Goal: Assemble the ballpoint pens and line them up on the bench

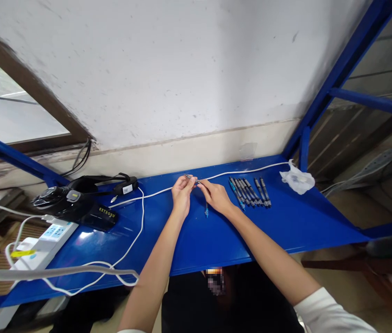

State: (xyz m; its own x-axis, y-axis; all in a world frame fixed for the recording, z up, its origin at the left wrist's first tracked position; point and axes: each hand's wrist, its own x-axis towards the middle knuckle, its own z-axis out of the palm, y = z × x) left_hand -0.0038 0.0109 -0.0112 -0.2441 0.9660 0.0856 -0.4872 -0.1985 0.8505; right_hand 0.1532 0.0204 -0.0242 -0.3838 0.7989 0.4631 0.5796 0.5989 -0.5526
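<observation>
My left hand [182, 194] is closed with its fingertips pinched around a small, greyish pen part [188, 176]. Close beside it, my right hand [215, 195] pinches a thin, dark pen piece [199, 182] whose tip points at the left fingers; whether the two pieces touch is too small to tell. A blue-ended pen part [206, 212] lies on the blue tabletop [202, 240], just below the right hand. To the right of that hand, several dark click pens [246, 192] lie side by side in a row, and a blue pen [236, 194] is at its left end.
On the left are a black device [77, 208] with a strap, a white power strip [52, 238] and looping white cables [142, 222]. A crumpled white plastic bag [297, 179] sits at the right end. Blue frame posts [341, 60] and a wall [182, 83] bound the table.
</observation>
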